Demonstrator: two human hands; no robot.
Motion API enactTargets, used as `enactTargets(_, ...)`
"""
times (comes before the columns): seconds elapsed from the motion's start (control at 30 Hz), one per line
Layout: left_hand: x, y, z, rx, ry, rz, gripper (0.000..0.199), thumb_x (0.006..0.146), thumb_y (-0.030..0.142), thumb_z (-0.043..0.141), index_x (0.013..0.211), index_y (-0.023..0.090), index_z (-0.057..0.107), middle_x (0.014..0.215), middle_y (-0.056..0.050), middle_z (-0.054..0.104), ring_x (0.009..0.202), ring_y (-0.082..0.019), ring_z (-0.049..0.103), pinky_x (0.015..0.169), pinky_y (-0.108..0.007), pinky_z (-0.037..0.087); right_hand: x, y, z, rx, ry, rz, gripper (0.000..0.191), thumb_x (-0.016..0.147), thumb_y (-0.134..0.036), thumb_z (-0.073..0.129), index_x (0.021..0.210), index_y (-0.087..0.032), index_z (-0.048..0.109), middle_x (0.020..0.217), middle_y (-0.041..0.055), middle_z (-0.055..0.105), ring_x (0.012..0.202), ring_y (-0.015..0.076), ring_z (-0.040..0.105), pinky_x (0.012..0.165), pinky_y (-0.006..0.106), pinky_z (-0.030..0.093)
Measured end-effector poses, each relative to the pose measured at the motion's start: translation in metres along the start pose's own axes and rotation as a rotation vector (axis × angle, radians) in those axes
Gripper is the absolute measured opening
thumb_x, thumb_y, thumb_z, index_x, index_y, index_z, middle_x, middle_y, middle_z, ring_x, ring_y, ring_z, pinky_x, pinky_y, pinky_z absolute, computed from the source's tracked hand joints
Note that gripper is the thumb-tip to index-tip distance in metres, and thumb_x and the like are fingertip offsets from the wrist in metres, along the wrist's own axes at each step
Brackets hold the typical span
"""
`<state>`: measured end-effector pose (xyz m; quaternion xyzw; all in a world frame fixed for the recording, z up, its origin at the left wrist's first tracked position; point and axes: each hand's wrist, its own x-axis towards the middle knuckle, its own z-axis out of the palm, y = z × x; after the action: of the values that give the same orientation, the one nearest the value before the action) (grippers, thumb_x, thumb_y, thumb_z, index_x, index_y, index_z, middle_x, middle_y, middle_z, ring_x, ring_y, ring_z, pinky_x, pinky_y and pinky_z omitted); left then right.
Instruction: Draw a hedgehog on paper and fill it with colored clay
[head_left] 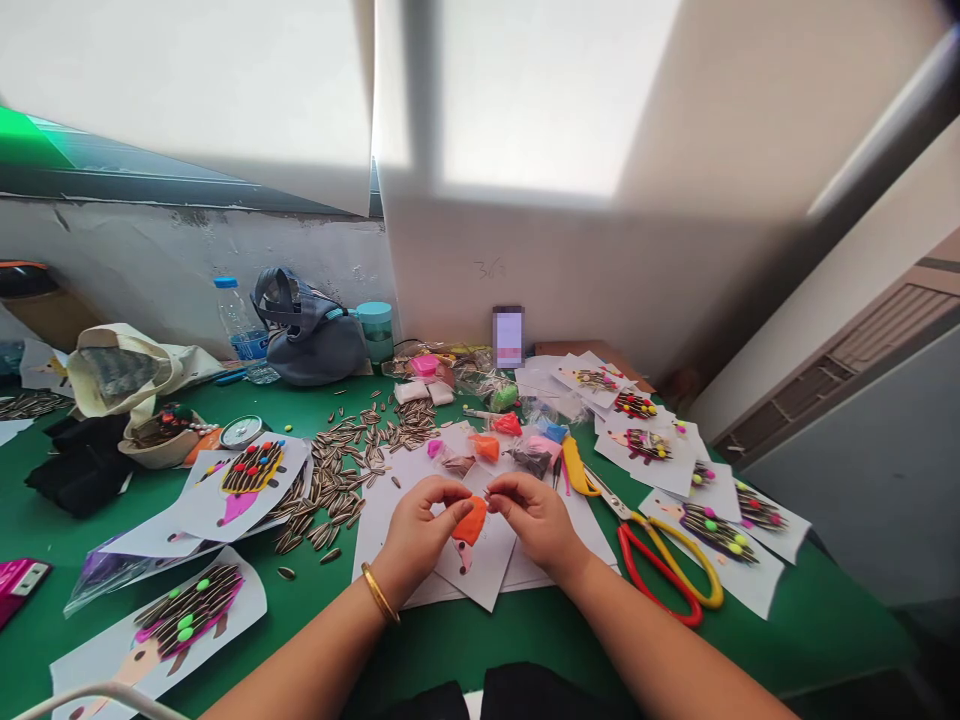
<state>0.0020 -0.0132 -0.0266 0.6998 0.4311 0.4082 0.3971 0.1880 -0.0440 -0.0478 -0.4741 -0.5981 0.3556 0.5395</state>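
Observation:
In the middle, both my hands meet over a white card (491,577) bearing a flat piece of orange clay (470,524) and a small pink animal head (463,556). My left hand (426,528), a gold bangle at its wrist, has thumb and forefinger closed at the clay's upper left edge. My right hand (537,522) is closed in a pinch just beside the clay's upper right; whatever sits at its fingertips is too small to name. Behind the hands lie small bags of coloured clay, among them an orange one (486,447) and a black one (531,461).
Sunflower seeds (330,485) are spread left of the papers. Yellow-and-red-handled scissors (660,560) lie right. Finished hedgehog cards (649,446) overlap at the right, and others (187,620) lie left. A phone (508,337) leans on the wall; a bottle (247,335) and grey bag (315,345) stand behind.

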Motion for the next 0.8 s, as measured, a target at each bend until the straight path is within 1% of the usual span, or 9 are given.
enactTargets(0.1, 0.002, -0.001, -0.001, 0.002, 0.031, 0.019, 0.017, 0.081, 0.031, 0.063, 0.091, 0.022, 0.073, 0.093, -0.005, 0.073, 0.090, -0.020, 0.067, 0.084, -0.034, 0.054, 0.001, 0.001, 0.002, 0.054, -0.011, 0.025, 0.014, 0.085, -0.030, 0.061, 0.094, -0.020, 0.065, 0.083, 0.0043, 0.070, 0.078, 0.0188, 0.069, 0.073, 0.033, 0.055)
enactTargets(0.2, 0.002, -0.001, 0.000, 0.001, 0.042, 0.011, 0.019, 0.083, 0.031, 0.061, 0.095, 0.023, 0.074, 0.098, -0.005, 0.073, 0.095, -0.021, 0.067, 0.088, -0.035, 0.053, 0.002, -0.002, 0.002, 0.049, -0.020, 0.042, 0.010, 0.086, -0.027, 0.059, 0.090, -0.020, 0.064, 0.081, 0.0031, 0.068, 0.075, 0.0177, 0.067, 0.072, 0.032, 0.054)
enactTargets(0.27, 0.002, -0.002, 0.000, 0.007, 0.030, 0.001, 0.019, 0.083, 0.032, 0.062, 0.094, 0.023, 0.074, 0.098, -0.005, 0.073, 0.094, -0.021, 0.067, 0.088, -0.036, 0.053, 0.002, -0.005, 0.001, -0.007, -0.006, 0.015, 0.008, 0.085, -0.027, 0.060, 0.088, -0.020, 0.064, 0.081, 0.0028, 0.066, 0.074, 0.0166, 0.064, 0.069, 0.031, 0.053)
enactTargets(0.43, -0.001, -0.002, 0.003, 0.042, -0.116, -0.046, 0.018, 0.083, 0.029, 0.060, 0.091, 0.023, 0.075, 0.091, -0.005, 0.073, 0.086, -0.021, 0.067, 0.083, -0.035, 0.054, 0.001, -0.013, 0.001, -0.151, -0.043, -0.131, 0.006, 0.085, -0.026, 0.063, 0.083, -0.021, 0.065, 0.078, 0.0018, 0.060, 0.069, 0.0144, 0.053, 0.062, 0.027, 0.045)
enactTargets(0.5, -0.003, -0.001, 0.003, 0.042, -0.167, -0.023, 0.019, 0.085, 0.029, 0.058, 0.092, 0.023, 0.075, 0.088, -0.005, 0.071, 0.085, -0.020, 0.067, 0.082, -0.035, 0.054, 0.001, -0.012, 0.002, -0.155, -0.065, -0.148, 0.006, 0.086, -0.026, 0.063, 0.083, -0.021, 0.065, 0.077, 0.0013, 0.059, 0.068, 0.0141, 0.052, 0.061, 0.027, 0.045)
enactTargets(0.57, -0.004, 0.002, 0.004, 0.027, -0.180, -0.003, 0.020, 0.086, 0.029, 0.057, 0.092, 0.023, 0.074, 0.084, -0.005, 0.070, 0.084, -0.020, 0.066, 0.082, -0.035, 0.054, 0.001, -0.010, 0.004, -0.170, -0.068, -0.155, 0.004, 0.085, -0.025, 0.063, 0.083, -0.021, 0.063, 0.077, 0.0008, 0.058, 0.068, 0.0141, 0.052, 0.061, 0.027, 0.045)
enactTargets(0.63, -0.005, 0.005, 0.004, -0.005, -0.196, -0.016, 0.021, 0.086, 0.031, 0.056, 0.093, 0.022, 0.073, 0.083, -0.005, 0.068, 0.080, -0.019, 0.066, 0.076, -0.033, 0.056, 0.000, -0.007, 0.005, -0.203, -0.062, -0.164, 0.003, 0.084, -0.023, 0.063, 0.081, -0.021, 0.062, 0.077, 0.0004, 0.056, 0.069, 0.0142, 0.052, 0.061, 0.027, 0.044)
enactTargets(0.7, -0.006, 0.007, 0.004, -0.065, -0.249, -0.056, 0.024, 0.087, 0.035, 0.054, 0.095, 0.021, 0.072, 0.083, -0.004, 0.065, 0.067, -0.016, 0.064, 0.064, -0.029, 0.057, -0.001, -0.005, 0.004, -0.232, -0.057, -0.183, 0.002, 0.084, -0.020, 0.062, 0.084, -0.022, 0.061, 0.077, 0.0002, 0.056, 0.069, 0.0141, 0.052, 0.062, 0.027, 0.044)
enactTargets(0.8, -0.006, 0.007, 0.004, -0.135, -0.319, -0.096, 0.026, 0.089, 0.036, 0.051, 0.091, 0.020, 0.071, 0.082, -0.003, 0.061, 0.053, -0.012, 0.058, 0.051, -0.026, 0.054, -0.001, -0.007, 0.002, -0.242, -0.093, -0.221, 0.012, 0.087, -0.019, 0.058, 0.096, -0.024, 0.065, 0.082, 0.0016, 0.059, 0.071, 0.0146, 0.054, 0.066, 0.028, 0.047)
